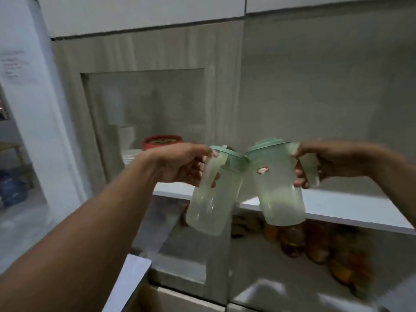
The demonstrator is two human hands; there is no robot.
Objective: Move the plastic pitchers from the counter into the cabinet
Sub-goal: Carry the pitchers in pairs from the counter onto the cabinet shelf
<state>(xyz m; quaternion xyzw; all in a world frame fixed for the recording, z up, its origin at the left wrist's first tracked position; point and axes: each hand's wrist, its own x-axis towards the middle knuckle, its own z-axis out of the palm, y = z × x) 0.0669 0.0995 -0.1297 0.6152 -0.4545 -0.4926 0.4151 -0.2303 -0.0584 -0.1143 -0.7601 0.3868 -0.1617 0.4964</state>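
Observation:
I hold two pale green translucent plastic pitchers with green lids in the air in front of a cabinet. My left hand (pixel 180 164) grips the handle of the left pitcher (pixel 209 199), which tilts to the left at its base. My right hand (pixel 331 163) grips the handle of the right pitcher (pixel 279 190), which carries a small red and white sticker. The two lids touch or nearly touch in the middle. Behind them runs the cabinet's white shelf (pixel 351 208). The picture is blurred by motion.
The wood-grain cabinet door (pixel 146 113) on the left has a glass pane; behind it stand a red-rimmed container (pixel 162 141) and stacked white plates (pixel 129 140). Below the shelf sit several jars (pixel 315 244) with orange and brown contents. A white wall (pixel 29 109) stands at the left.

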